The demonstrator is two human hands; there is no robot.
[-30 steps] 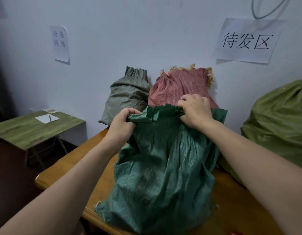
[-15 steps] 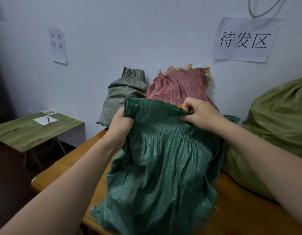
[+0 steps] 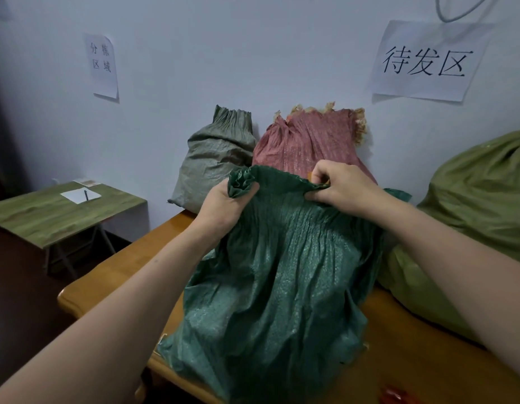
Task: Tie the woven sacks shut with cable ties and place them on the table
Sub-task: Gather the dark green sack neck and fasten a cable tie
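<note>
Since half a second ago the left hand has gathered its end of the sack's mouth into a tight bunch, where before that rim lay flat.

The dark green sack stands on the wooden tabletop, with its lower left corner at the front edge. Bare wood runs from the sack's left side to the rounded corner. On its right a big olive sack sits just beside it. A grey sack and a red sack lean on the wall behind, so the open room is on the left.

The left fingers are curled round the bunched rim. The right hand pinches the rim further along between thumb and bent fingers, and the edge is stretched between the two hands.

The sack is woven, full and upright, and fine pleats fan down from the mouth.
</note>
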